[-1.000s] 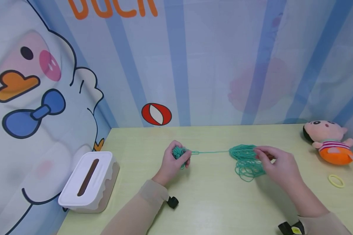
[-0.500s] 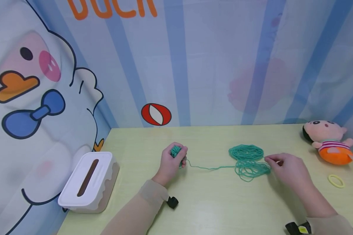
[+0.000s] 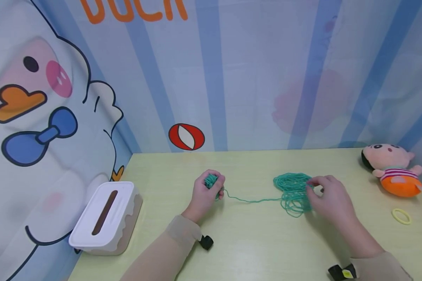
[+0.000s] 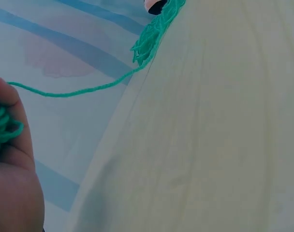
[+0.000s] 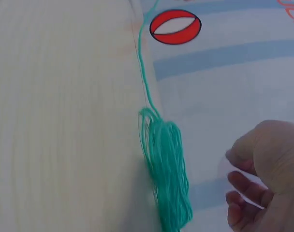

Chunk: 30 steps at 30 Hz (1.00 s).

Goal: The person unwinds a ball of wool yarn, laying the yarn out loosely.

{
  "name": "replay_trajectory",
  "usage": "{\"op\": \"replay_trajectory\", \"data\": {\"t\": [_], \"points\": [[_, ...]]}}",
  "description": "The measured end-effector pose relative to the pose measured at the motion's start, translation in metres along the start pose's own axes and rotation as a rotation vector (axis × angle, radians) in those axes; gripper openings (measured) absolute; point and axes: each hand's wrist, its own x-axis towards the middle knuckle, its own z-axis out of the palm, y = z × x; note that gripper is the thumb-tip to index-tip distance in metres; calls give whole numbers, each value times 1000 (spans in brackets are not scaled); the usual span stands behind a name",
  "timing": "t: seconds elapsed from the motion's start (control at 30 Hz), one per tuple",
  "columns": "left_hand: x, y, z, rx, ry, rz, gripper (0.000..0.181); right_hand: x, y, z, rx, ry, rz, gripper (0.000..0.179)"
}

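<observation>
Right of the green yarn heap (image 3: 290, 183), the nearer right hand (image 3: 330, 199) has curved, empty-looking fingers (image 3: 319, 180), while left of the heap the left hand (image 3: 203, 193) grips bunched yarn (image 3: 210, 180).

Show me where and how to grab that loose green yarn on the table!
Probably gather the loose green yarn around its middle, coming from the right: two looped lobes meet there, and a single strand leaves the left side, which might snag.
</observation>
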Motion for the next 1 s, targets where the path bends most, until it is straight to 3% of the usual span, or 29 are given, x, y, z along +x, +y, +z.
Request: {"op": "replay_trajectory", "data": {"t": [0.1, 0.23, 0.43, 0.57, 0.73, 0.87, 1.0], "points": [[0, 2, 0, 4, -11, -1, 29, 1, -28, 17, 66, 5, -141, 27], [1, 3, 0, 11, -27, 0, 38, 3, -65, 47, 137, -110, -259, 39], [2, 2, -1, 17, -35, 10, 41, 12, -105, 87, 214, -284, -310, 54], [1, 1, -1, 11, -45, 36, 42, 18, -116, 104, 219, -327, -310, 46], [1, 2, -1, 59, -19, 43, 38, 18, -118, 105, 197, -297, -285, 23], [1, 3, -2, 105, 16, 26, 31, 15, -116, 91, 219, -257, -223, 20], [1, 3, -1, 140, 32, 28, 26, 12, -110, 74, 221, -172, -217, 20]]}}
